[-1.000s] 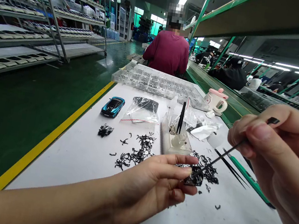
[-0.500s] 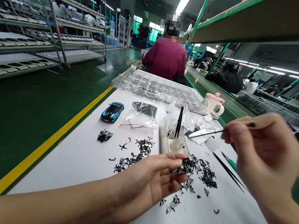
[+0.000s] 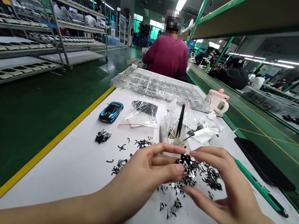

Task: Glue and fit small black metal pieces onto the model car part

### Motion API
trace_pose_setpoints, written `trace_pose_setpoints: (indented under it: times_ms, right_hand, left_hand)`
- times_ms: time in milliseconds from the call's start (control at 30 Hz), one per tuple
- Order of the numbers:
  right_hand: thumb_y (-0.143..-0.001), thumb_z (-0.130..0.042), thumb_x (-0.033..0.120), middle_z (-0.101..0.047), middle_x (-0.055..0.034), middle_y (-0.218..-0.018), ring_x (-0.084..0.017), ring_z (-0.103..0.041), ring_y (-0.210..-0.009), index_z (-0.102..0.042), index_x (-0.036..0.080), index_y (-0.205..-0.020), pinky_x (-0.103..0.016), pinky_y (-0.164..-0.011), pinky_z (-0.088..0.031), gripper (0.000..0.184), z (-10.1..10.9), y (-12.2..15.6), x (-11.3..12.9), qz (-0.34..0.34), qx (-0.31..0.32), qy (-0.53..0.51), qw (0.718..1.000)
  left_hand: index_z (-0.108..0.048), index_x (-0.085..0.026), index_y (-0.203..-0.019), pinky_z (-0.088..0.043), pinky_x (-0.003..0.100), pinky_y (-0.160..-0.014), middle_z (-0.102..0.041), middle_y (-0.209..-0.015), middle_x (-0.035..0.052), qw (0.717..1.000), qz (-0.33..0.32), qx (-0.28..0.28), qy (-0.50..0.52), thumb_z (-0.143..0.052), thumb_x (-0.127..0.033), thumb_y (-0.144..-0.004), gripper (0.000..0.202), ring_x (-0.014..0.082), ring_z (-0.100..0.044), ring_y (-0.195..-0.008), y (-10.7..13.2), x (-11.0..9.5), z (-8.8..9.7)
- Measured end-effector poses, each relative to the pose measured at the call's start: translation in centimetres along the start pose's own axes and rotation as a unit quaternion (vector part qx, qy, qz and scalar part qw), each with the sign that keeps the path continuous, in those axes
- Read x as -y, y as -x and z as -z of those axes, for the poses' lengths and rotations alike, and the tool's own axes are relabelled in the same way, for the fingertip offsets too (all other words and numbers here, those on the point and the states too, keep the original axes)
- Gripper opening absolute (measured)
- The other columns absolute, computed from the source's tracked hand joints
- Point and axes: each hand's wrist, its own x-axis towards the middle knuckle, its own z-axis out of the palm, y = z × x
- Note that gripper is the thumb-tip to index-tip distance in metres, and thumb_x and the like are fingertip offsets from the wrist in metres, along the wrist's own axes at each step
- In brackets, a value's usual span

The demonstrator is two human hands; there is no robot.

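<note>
My left hand [image 3: 147, 168] and my right hand [image 3: 220, 184] meet above the white table [image 3: 72, 168], fingertips pinched from both sides on a small black plastic part [image 3: 186, 160]. Under and around the hands lie several loose small black parts [image 3: 210, 176], with more scattered to the left [image 3: 120, 162] and some below [image 3: 172, 208]. The thin tweezers seen earlier are out of my right hand, and I cannot make out where they lie.
A blue toy car [image 3: 111, 111], a clear bag [image 3: 141, 113], a holder with a black tool [image 3: 180, 122], compartment trays [image 3: 159, 87], a pink-lidded mug [image 3: 217, 100] and a dark phone [image 3: 264, 164] stand on the table. A person in a red shirt [image 3: 167, 54] sits ahead. Shelving racks [image 3: 23, 31] line the left.
My right hand came down from the upper right without the tweezers and joined the left hand on the small black part. More black parts lie below the hands.
</note>
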Motion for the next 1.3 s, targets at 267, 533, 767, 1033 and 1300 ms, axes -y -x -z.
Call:
trace_pose_setpoints:
  times_ms: [267, 533, 767, 1033, 1300]
  right_hand:
    - [-0.096, -0.062, 0.002, -0.059, -0.0097, -0.121, -0.017, -0.057, -0.114, -0.054, 0.012, -0.131, -0.03, -0.095, -0.05, 0.037, -0.63, 0.04, 0.01, 0.007, -0.002, -0.029, 1.0]
    - [-0.095, -0.065, 0.002, -0.06, -0.0081, -0.119, -0.016, -0.057, -0.113, -0.051, 0.014, -0.13, -0.03, -0.095, -0.051, 0.04, -0.78, 0.44, 0.16, 0.012, -0.034, -0.064, 0.997]
    - [-0.095, -0.066, 0.002, -0.06, -0.0072, -0.118, -0.014, -0.057, -0.112, -0.052, 0.011, -0.125, -0.028, -0.095, -0.051, 0.035, -0.95, 0.5, -0.03, 0.015, -0.044, -0.064, 0.997]
    - [-0.095, -0.066, 0.002, -0.06, -0.0079, -0.118, -0.015, -0.058, -0.109, -0.054, 0.012, -0.123, -0.03, -0.092, -0.053, 0.032, -0.83, 0.46, 0.2, 0.018, -0.044, -0.046, 0.998]
    - [-0.097, -0.061, 0.002, -0.055, -0.0094, -0.123, -0.017, -0.055, -0.111, -0.061, 0.012, -0.118, -0.031, -0.091, -0.049, 0.024, -0.66, 0.63, -0.04, 0.063, -0.025, 0.041, 0.997]
  left_hand:
    - [-0.071, -0.02, -0.119, -0.054, 0.021, -0.089, -0.074, -0.094, 0.0026, 0.999, 0.005, 0.0, -0.037, -0.078, -0.029, -0.091, 0.03, 0.0111, -0.069, -0.091, -0.61, 0.43, 0.46]
    - [-0.068, -0.022, -0.121, -0.052, 0.027, -0.097, -0.076, -0.107, 0.0036, 0.996, 0.004, 0.005, -0.09, -0.076, -0.035, -0.092, 0.033, 0.0151, -0.07, -0.1, -0.38, -0.15, 0.43]
    - [-0.068, -0.022, -0.122, -0.052, 0.033, -0.102, -0.075, -0.112, 0.0044, 0.996, -0.014, 0.014, -0.084, -0.078, -0.037, -0.09, 0.037, 0.0169, -0.069, -0.1, -0.69, 0.24, 0.68]
    - [-0.073, -0.02, -0.117, -0.054, 0.031, -0.096, -0.077, -0.107, 0.0045, 0.997, -0.042, 0.02, -0.068, -0.079, -0.031, -0.089, 0.03, 0.0175, -0.072, -0.098, -0.58, 0.65, 0.67]
    - [-0.074, -0.02, -0.114, -0.056, 0.028, -0.092, -0.077, -0.101, 0.0034, 0.999, -0.026, 0.001, -0.042, -0.081, -0.03, -0.086, 0.031, 0.0148, -0.072, -0.092, -0.75, 0.69, 0.8]
